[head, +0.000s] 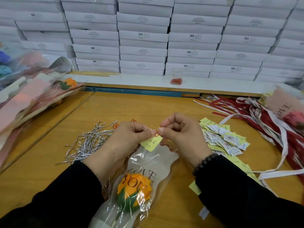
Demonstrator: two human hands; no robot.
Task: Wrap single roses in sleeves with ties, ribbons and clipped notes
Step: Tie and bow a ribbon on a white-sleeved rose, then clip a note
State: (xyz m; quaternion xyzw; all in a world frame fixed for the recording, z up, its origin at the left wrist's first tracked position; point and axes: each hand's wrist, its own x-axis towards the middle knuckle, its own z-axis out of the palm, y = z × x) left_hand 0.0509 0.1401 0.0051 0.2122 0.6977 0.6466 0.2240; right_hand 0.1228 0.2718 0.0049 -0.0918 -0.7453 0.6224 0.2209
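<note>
Item: sleeve [148, 163], clear film printed "LOVE YOU", lying on the table [115, 106] between the forearms, open top toward the hands; orange rose [134, 188] inside, stem running toward the near edge. Left hand [130, 137]: fingers curled, thumb and forefinger pinching the sleeve's top edge together with a yellow note [151, 143]. Right hand [179, 134]: fingers curled, tips pinching a red clip [157, 133] at the note's upper corner; whether the clip is fully seated cannot be told. Handling, as judged: film light, slippery, crinkles and springs back; note thin, tears easily; clip small and stiff. Best held at the film's rim right beside the clip, not over the bloom. Nearby: silver ties [88, 142] left, spare notes [225, 139] right, ribbons [263, 116] far right.
</note>
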